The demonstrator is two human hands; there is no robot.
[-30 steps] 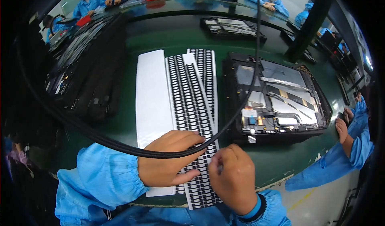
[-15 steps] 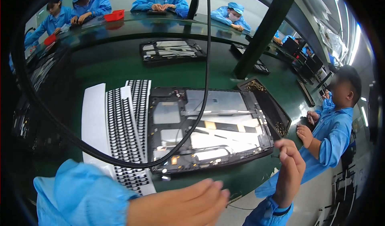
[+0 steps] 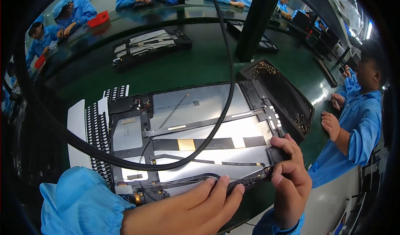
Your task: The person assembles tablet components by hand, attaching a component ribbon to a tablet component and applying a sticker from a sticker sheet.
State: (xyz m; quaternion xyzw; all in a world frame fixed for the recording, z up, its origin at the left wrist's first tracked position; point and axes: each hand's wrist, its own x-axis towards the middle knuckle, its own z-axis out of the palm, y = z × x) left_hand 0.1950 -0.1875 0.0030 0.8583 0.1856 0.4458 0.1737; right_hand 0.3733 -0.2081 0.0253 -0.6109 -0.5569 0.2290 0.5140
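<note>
In front of me lies an opened flat electronic device (image 3: 200, 128), with silver panels, black ribbon cables and thin wires in a black frame. My left hand (image 3: 187, 206) reaches across its front edge, fingers stretched out and lying over the cables there. At the front right corner is my right hand (image 3: 291, 176), its thumb and index finger bent together in a pinch beside a connector end. Whatever sits between those fingertips is too small to make out. A thin wire along the front edge runs toward them.
Strips of black parts on white backing (image 3: 98, 139) lie left of the device. A black tray (image 3: 287, 101) of small metal pieces stands on the right. A black cable (image 3: 227, 89) loops across the view. Another device (image 3: 150, 43) lies farther back. A co-worker (image 3: 354, 114) stands at right.
My view has shifted, so the device appears larger. My left fingers have come onto its front edge. My right hand has moved from beside the device onto its front right corner.
</note>
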